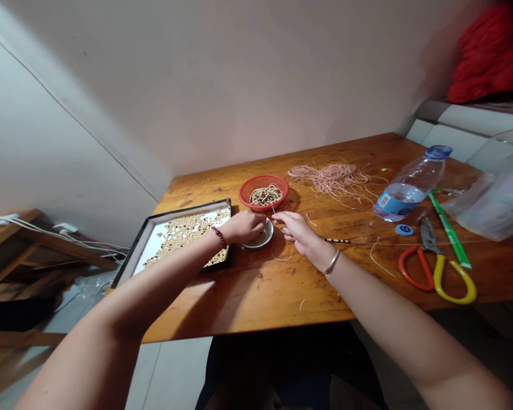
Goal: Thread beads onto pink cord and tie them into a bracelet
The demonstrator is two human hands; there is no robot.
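Observation:
My left hand [248, 226] reaches over a small white bowl [270, 234] with beads in it. Its fingers are bunched down toward the bowl, and whatever they pinch is hidden. Close by, my right hand [298, 229] pinches a thin needle [273, 210] between thumb and forefinger, its tip pointing up. Beneath the right hand, a thin thread [281, 259] loops on the table. Beyond the right wrist lies a short strung row of black and pale beads [337, 241]. Left of the bowl, a shallow black-rimmed tray [151, 242] holds many loose pale and dark beads.
Behind the hands, a red basket [244, 196] holds beaded strings. A pink cord tangle [336, 179], water bottle [404, 191], blue cap [404, 229], scissors [430, 242] with red and yellow handles, and a green strip [451, 230] lie rightward on the wooden table [256, 304].

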